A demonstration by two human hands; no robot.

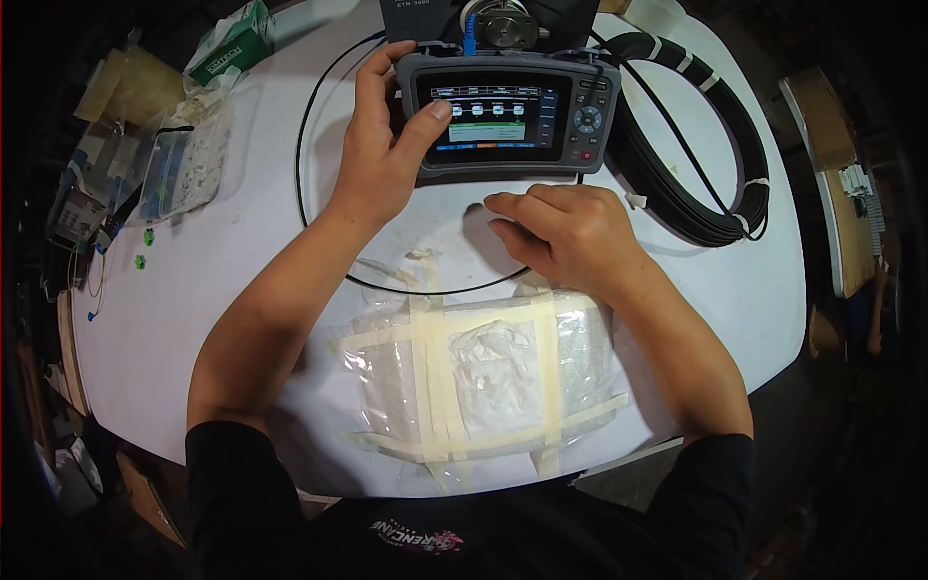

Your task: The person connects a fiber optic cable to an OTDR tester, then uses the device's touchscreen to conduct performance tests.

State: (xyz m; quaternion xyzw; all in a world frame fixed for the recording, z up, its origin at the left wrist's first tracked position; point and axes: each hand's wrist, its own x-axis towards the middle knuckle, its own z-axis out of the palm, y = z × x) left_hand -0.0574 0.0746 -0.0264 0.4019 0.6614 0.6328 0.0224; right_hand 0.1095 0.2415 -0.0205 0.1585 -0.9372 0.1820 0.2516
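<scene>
My left hand [385, 145] holds the left end of a handheld OTDR cable tester [422, 159], its thumb over the lit screen [498, 116] and its fingers around the side and top edge. The screen shows a row of icons and a green bar. A blue connector [471, 34] is plugged into the tester's top. Just below the tester is my right hand [570, 227], fingers loosely curled, thumb and index finger apart, nothing between them. A thin black cable [302, 145] loops around to the left and passes under my right hand.
At the right lies a coil of black cable [749, 155]. A taped clear plastic pad [387, 387] with white material covers the near table [261, 174]. Behind the tester stands a dark machine [416, 19]. A green tissue box [232, 43] and plastic tray [184, 174] are at the left.
</scene>
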